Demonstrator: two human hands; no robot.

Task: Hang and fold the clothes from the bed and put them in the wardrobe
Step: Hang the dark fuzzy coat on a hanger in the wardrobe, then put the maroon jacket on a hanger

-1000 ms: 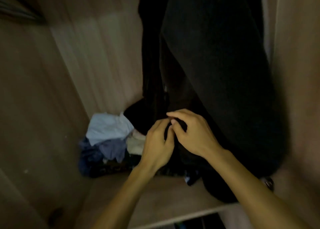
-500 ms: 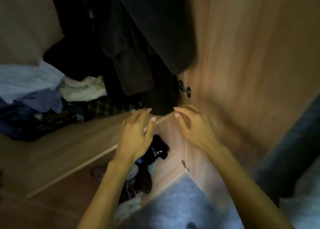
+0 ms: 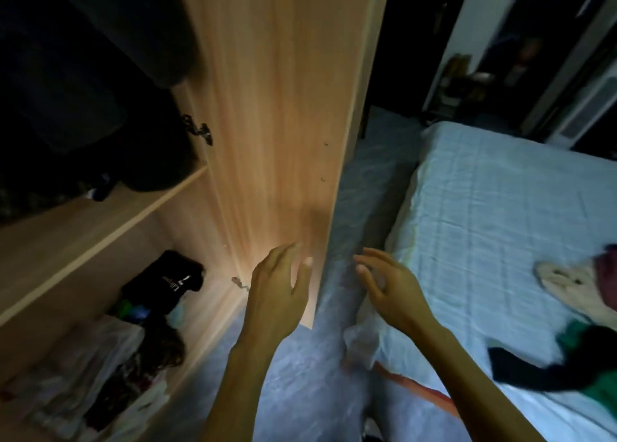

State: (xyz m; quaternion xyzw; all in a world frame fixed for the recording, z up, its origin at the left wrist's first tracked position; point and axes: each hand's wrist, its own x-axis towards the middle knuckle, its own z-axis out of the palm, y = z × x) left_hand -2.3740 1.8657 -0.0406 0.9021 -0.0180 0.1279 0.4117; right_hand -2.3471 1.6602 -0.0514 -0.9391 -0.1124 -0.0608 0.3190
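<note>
- While both bare hands are held out in mid-air with nothing in them, the left hand (image 3: 278,291) is seen with its fingers loosely spread in front of the lower edge of the light wooden wardrobe door (image 3: 283,108).
- The right hand (image 3: 389,286) is likewise seen opened, fingers apart, above the blue-grey floor (image 3: 300,391) between the door and the bed.
- The two hands are held near each other but apart.
- The open light wooden wardrobe (image 3: 100,224) is found at the left, with dark hanging garments (image 3: 83,74) in its upper compartment, above a wooden shelf.
- Below that shelf, in the lower compartment, a black folded garment with white lettering (image 3: 167,279) is seen lying on a jumbled pile of mixed clothes (image 3: 110,368).
- The bed covered with a pale blue wrinkled sheet (image 3: 484,224) is placed at the right.
- The clothes left on the bed are gathered at its near right edge: a beige garment (image 3: 567,283), a black garment (image 3: 534,371) and a green garment (image 3: 594,338), touching one another; a dark purple piece (image 3: 606,268) is partly cut off by the frame.
- A dark doorway (image 3: 484,57) is seen at the far right, its contents too dim to be told.
</note>
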